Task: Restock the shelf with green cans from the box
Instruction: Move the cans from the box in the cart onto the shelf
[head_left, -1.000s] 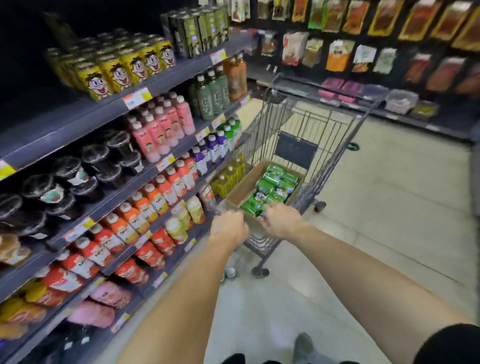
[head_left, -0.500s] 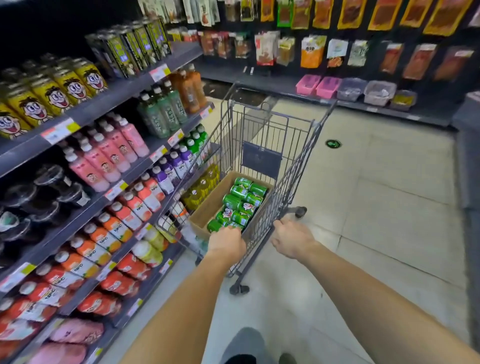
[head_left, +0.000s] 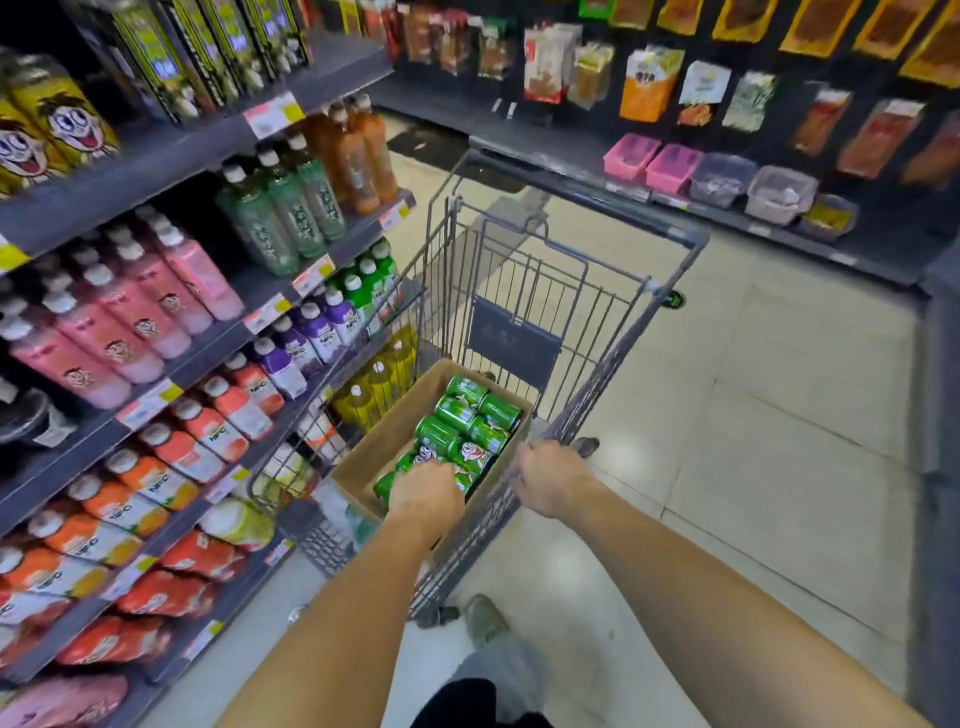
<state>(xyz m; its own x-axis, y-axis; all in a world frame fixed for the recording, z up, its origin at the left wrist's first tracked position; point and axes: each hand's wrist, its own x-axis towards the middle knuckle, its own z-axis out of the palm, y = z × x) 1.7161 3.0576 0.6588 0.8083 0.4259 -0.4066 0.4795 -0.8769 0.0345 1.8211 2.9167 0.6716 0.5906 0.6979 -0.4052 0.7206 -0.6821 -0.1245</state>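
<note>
- While the left hand (head_left: 427, 488) reaches into the box (head_left: 387, 441), its fingers lie over the nearest cans (head_left: 470, 421); whether its grip has closed on one cannot be told.
- The right hand (head_left: 550, 480) curls its grip round the cart (head_left: 524, 291) rim.
- The cans lie on their sides in the box, inside the cart.
- The shelf (head_left: 218, 358) of bottles stands just left of the cart.

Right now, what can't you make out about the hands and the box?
- Left hand: head view, its fingers dip among the green cans behind its own back; grip unclear.
- Box: near cans hidden under that hand; count unknown.
- Right hand: fingertips hidden at the cart edge.
</note>
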